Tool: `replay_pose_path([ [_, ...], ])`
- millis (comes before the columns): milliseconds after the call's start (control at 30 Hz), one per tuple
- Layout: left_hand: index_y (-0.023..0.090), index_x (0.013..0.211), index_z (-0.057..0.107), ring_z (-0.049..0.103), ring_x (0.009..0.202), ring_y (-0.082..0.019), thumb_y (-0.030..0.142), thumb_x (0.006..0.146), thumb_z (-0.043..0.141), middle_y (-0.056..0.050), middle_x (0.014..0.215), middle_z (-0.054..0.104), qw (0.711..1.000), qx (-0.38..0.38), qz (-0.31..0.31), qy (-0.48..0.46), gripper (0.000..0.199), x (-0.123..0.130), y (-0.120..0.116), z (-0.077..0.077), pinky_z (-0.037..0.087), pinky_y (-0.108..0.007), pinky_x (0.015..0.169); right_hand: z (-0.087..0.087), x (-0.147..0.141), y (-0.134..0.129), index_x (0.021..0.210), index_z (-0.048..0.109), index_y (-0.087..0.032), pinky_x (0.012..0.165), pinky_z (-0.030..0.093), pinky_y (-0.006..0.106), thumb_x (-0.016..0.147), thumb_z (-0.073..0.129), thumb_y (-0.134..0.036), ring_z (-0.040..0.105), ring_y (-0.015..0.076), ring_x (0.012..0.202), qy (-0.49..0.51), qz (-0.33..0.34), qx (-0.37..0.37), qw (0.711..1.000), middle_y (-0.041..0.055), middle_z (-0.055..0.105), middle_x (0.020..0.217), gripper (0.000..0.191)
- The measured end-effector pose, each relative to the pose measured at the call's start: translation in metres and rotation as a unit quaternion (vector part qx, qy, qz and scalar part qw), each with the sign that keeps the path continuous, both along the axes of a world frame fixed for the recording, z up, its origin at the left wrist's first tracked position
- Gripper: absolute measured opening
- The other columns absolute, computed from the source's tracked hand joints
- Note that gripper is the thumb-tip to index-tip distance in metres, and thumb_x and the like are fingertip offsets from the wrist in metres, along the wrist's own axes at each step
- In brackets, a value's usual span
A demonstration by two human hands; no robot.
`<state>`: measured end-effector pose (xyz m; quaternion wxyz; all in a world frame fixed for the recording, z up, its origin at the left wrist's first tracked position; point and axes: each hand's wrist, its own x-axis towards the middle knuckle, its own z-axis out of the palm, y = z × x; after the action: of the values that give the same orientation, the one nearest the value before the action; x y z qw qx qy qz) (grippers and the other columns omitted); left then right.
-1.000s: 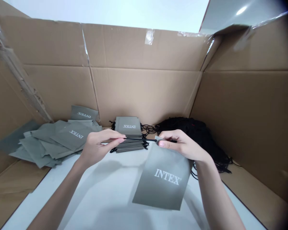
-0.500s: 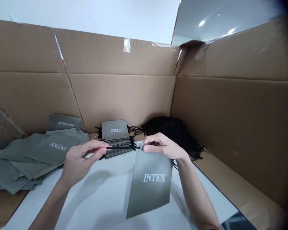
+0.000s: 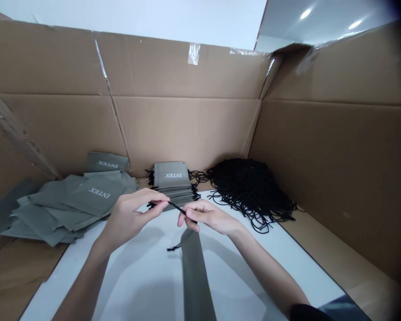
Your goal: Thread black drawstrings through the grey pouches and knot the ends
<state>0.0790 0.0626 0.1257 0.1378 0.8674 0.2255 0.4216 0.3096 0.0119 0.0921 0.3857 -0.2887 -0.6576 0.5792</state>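
Observation:
My left hand (image 3: 133,216) pinches one end of a thin black cord (image 3: 177,206) between thumb and fingertips. The cord slants down, taut, to my right hand (image 3: 212,217), whose thumb and fingers are closed on it. Below my right fingers hangs a grey drawstring bag (image 3: 195,276), turned narrow so that no print shows. A knotted black cord end sticks out at the left of its top. My right fingers hide where the cord meets the bag, so I cannot tell whether they also grip the fabric.
Behind my hands is a neat stack of grey INTEX bags (image 3: 172,174) with black cords. Loose grey bags (image 3: 73,200) lie heaped at left. A pile of black cords (image 3: 250,187) lies at right. Cardboard walls (image 3: 187,120) enclose the white table (image 3: 147,276).
My right hand has moved from the bag's top corner to the cord, closer to my left hand. The bag has turned from its printed face to a narrow side. The view has shifted slightly.

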Motion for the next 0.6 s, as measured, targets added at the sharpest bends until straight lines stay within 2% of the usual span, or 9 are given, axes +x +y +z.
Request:
replay_pose_path([
  [133,0.022,0.082,0.073,0.066,0.068,-0.013,0.028,0.088,0.062,0.000,0.080,0.074,0.998,-0.049,0.003,0.024,0.014,-0.003,0.005,0.002,0.049,-0.016,0.051,0.002,0.004,-0.006,0.089,0.070,-0.013,0.061,0.033,0.025,0.095,0.055,-0.051,0.044,0.0109,0.060,-0.035,-0.061,0.024,0.997,-0.0034,0.049,0.060,0.041],
  [267,0.021,0.079,0.074,0.067,0.065,-0.014,0.027,0.087,0.065,0.000,0.075,0.075,0.995,-0.100,-0.010,0.021,0.014,-0.001,0.010,0.001,0.052,-0.017,0.056,0.005,0.009,-0.012,0.090,0.071,-0.013,0.061,0.032,0.025,0.095,0.058,-0.046,0.046,0.0112,0.061,-0.067,-0.101,0.050,0.991,-0.0023,0.054,0.062,0.036],
  [400,0.021,0.081,0.075,0.070,0.069,-0.015,0.031,0.089,0.064,-0.001,0.079,0.076,0.987,-0.153,-0.020,0.039,0.017,0.000,0.012,0.002,0.054,-0.020,0.060,0.010,0.011,-0.019,0.084,0.070,-0.015,0.062,0.033,0.025,0.095,0.057,-0.043,0.048,0.0119,0.063,-0.093,-0.139,0.070,0.983,-0.0018,0.055,0.062,0.033],
  [500,0.024,0.100,0.074,0.071,0.091,-0.019,0.034,0.092,0.061,-0.003,0.103,0.075,0.993,-0.109,0.010,0.047,0.019,0.001,0.008,0.001,0.057,-0.023,0.069,0.014,0.011,-0.022,0.080,0.068,-0.016,0.061,0.032,0.025,0.096,0.056,-0.041,0.047,0.0115,0.061,-0.126,-0.145,0.069,0.979,-0.0025,0.054,0.061,0.032],
  [600,0.026,0.119,0.068,0.063,0.114,-0.023,0.031,0.094,0.059,-0.005,0.127,0.067,0.999,0.014,0.013,0.026,0.027,0.007,-0.001,-0.002,0.054,-0.033,0.092,0.016,0.010,-0.022,0.079,0.067,-0.016,0.059,0.031,0.025,0.097,0.055,-0.038,0.045,0.0112,0.059,-0.153,-0.139,0.066,0.976,-0.0029,0.053,0.061,0.031],
])
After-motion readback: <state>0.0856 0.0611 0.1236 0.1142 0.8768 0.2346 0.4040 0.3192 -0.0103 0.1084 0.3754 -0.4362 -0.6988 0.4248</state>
